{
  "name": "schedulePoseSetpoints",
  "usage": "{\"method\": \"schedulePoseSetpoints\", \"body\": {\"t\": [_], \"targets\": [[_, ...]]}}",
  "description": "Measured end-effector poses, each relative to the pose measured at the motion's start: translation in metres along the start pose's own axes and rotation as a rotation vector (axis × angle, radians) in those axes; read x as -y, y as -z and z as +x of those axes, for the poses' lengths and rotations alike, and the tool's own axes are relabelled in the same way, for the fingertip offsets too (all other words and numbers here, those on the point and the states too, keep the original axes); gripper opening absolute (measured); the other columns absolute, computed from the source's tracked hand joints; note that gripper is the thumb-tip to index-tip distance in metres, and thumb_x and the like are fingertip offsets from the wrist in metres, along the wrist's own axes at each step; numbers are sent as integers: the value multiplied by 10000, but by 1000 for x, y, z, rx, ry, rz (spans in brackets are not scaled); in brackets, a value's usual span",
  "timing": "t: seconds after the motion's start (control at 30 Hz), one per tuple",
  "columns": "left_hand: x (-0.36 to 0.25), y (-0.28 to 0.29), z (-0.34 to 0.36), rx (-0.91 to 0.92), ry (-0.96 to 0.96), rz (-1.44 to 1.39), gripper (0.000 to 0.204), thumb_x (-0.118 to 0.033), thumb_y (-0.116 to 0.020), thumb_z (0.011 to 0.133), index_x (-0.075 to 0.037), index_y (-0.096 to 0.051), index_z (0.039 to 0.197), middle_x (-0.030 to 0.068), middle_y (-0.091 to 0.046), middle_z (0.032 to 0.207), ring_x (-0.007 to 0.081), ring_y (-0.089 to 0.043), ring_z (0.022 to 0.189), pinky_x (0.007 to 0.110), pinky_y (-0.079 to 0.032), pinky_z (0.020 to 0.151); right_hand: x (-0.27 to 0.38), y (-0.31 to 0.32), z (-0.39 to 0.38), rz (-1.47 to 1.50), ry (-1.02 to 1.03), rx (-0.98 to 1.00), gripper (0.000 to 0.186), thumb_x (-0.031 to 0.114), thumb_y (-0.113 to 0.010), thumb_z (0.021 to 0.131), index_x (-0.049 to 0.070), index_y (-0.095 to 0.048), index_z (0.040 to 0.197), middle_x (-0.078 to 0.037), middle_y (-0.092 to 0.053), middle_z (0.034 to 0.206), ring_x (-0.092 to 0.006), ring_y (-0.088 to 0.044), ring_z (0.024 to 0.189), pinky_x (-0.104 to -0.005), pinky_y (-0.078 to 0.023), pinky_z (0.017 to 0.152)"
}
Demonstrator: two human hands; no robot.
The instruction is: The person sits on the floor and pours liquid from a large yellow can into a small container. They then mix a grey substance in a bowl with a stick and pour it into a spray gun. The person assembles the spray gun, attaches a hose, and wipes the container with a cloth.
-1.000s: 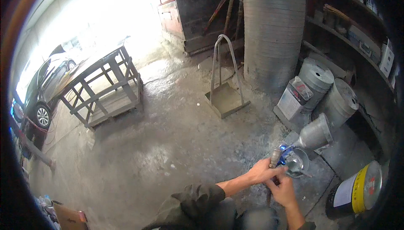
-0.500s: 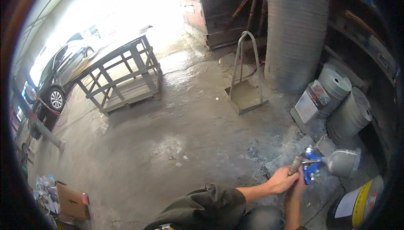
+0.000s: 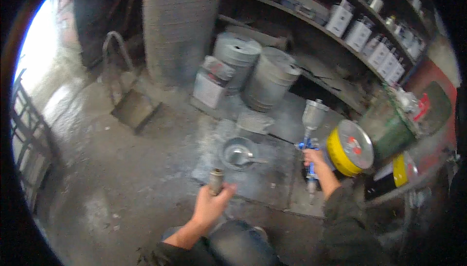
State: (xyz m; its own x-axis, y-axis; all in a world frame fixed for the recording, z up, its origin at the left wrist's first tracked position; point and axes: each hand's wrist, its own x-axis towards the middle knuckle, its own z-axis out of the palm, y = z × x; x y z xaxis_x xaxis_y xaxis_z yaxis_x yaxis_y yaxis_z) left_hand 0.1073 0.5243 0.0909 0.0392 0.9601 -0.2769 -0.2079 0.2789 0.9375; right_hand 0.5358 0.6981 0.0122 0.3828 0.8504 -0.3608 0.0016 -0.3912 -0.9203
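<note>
My left hand (image 3: 209,204) is closed around a short metal hose coupling (image 3: 216,182), whose end points up past the thumb; any hose behind it is hidden. My right hand (image 3: 313,157), farther right, grips a blue spray gun (image 3: 311,168) with a grey paint cup (image 3: 314,114) on top. A silvery fitting hangs from the base of its handle. The gun and the coupling are well apart. Between the hands and slightly farther off, a round metal bowl (image 3: 226,158) stands on the floor with a handled tool (image 3: 250,160) in it.
A yellow-banded drum (image 3: 335,155) stands just right of the gun, with a green bin (image 3: 386,122) behind it. Two grey metal drums (image 3: 271,83) and a square can (image 3: 209,91) are ahead. Shelves (image 3: 311,18) hold white cans. A hooped metal tray (image 3: 134,110) lies left.
The view has swung right and the bowl now shows. My hands, together at the gun before, have parted: the coupling is in the left, the spray gun upright in the right.
</note>
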Motion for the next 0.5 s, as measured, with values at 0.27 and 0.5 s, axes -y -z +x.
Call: {"method": "schedulePoseSetpoints", "body": {"t": [0.27, 0.5], "targets": [[12, 4, 9, 93, 81, -299, 315, -360, -539, 996, -47, -530, 965, -25, -415, 644, 73, -368, 511, 248, -296, 457, -46, 45, 16, -31, -295, 12, 199, 42, -638, 805, 71, -501, 663, 2, -422, 565, -115, -389, 419, -299, -316, 394], [15, 7, 6, 69, -36, -355, 468, -458, -364, 1047, -25, -543, 1041, 16, -441, 643, 101, -402, 511, 259, -332, 476, -37, 22, -4, 71, -201, 17, 249, 52, -644, 807, 112, -463, 646, 42, -406, 548, -88, -371, 407, -279, -326, 402]]}}
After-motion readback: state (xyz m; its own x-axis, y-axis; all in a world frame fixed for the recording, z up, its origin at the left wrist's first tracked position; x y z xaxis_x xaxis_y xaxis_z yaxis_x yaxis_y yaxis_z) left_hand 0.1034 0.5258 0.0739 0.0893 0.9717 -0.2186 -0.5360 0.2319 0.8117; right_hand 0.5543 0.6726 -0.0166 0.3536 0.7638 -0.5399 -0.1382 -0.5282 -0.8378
